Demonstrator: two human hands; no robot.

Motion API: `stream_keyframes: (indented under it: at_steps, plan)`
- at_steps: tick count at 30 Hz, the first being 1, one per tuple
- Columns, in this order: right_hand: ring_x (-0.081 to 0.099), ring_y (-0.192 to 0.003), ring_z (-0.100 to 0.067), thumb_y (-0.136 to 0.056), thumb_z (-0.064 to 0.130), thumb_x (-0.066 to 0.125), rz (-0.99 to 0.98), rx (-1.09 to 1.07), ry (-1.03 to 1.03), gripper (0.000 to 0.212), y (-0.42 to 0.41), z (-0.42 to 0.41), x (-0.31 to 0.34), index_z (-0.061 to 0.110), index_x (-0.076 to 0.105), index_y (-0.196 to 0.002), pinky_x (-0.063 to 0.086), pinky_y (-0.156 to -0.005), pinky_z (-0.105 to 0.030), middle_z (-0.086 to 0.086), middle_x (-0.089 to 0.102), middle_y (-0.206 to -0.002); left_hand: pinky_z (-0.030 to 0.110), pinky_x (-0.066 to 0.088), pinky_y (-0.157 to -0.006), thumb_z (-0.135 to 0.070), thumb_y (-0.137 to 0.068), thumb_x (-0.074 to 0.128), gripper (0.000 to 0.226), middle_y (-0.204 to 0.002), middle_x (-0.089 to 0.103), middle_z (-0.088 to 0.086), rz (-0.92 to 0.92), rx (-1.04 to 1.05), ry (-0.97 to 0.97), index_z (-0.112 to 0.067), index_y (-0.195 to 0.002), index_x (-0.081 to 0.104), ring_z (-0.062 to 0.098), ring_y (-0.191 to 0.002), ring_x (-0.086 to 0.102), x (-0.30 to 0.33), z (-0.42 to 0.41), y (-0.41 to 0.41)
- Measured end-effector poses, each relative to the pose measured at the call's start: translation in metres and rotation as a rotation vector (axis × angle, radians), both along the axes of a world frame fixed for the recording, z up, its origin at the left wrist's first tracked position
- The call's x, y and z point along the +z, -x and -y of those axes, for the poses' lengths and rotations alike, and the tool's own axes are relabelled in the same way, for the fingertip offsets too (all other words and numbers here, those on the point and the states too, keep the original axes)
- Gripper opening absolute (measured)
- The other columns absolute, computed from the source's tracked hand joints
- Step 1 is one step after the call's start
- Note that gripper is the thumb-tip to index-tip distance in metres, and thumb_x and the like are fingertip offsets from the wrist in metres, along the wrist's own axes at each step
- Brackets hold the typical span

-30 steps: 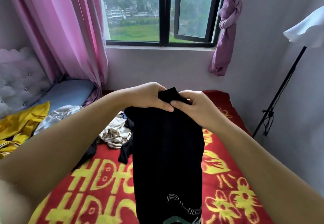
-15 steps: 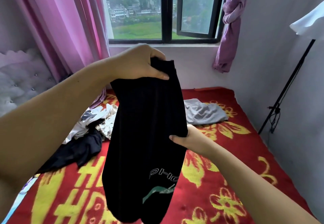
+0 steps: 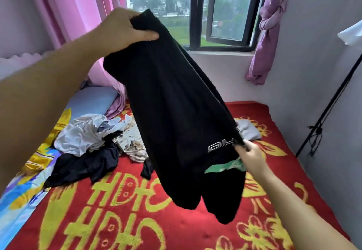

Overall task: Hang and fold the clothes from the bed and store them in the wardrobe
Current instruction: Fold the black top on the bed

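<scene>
- The bed (image 3: 176, 230), spread with a red blanket patterned in yellow, filled the lower frame.
- A black garment (image 3: 176, 122) hung above it at centre.
- A clothes heap (image 3: 94, 138) lay at nine o'clock.
- The left hand (image 3: 123, 30) gripped the garment's top at eleven o'clock.
- The right hand (image 3: 250, 157) pinched its edge at four o'clock.

A heap of crumpled white, patterned and black clothes (image 3: 98, 142) blocks nine o'clock; the red blanket with yellow motifs (image 3: 137, 220) lies open toward six o'clock.
</scene>
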State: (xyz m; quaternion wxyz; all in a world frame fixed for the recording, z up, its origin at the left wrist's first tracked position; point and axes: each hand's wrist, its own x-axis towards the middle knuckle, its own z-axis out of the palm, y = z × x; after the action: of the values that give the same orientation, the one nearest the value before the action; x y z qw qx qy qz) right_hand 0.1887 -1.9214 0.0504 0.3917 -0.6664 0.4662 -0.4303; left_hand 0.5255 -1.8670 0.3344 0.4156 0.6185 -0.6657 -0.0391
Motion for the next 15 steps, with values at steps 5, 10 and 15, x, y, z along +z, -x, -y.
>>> stream_keyframes:
  at_steps: [5, 10, 15]
  plan:
    - [0.064, -0.073, -0.001, -0.092, 0.023, 0.066, -0.091, 0.235, 0.030, 0.008, 0.045, 0.002, 0.028, 0.022, 0.073, -0.090, 0.047, -0.067, -0.011, 0.008, 0.073, -0.083, 0.001, 0.042, -0.046, -0.034, -0.081, 0.077, 0.027, -0.077, 0.060, -0.020, -0.195, 0.113, 0.070, -0.027, -0.103, 0.063, -0.016, -0.054, 0.059, -0.025, 0.012, -0.037]
    - [0.064, -0.091, -0.014, -0.096, 0.020, 0.059, -0.552, 0.203, -0.101, 0.011, 0.077, 0.018, -0.008, 0.026, 0.060, -0.105, 0.044, -0.072, -0.023, 0.008, 0.068, -0.100, 0.003, 0.042, -0.045, -0.038, -0.077, 0.079, 0.021, -0.074, 0.065, -0.016, -0.144, 0.104, -0.021, -0.028, -0.092, 0.068, -0.010, -0.053, 0.061, -0.043, 0.040, -0.028]
    - [0.052, -0.072, -0.022, -0.094, 0.014, 0.059, -0.518, -0.115, -0.142, 0.022, 0.070, 0.056, -0.014, 0.015, 0.041, -0.106, 0.036, -0.062, -0.032, -0.012, 0.058, -0.100, 0.008, 0.045, -0.060, -0.028, -0.083, 0.075, 0.031, -0.095, 0.067, 0.002, -0.103, 0.117, -0.041, -0.011, -0.108, 0.070, 0.009, -0.074, 0.060, -0.069, 0.078, -0.015]
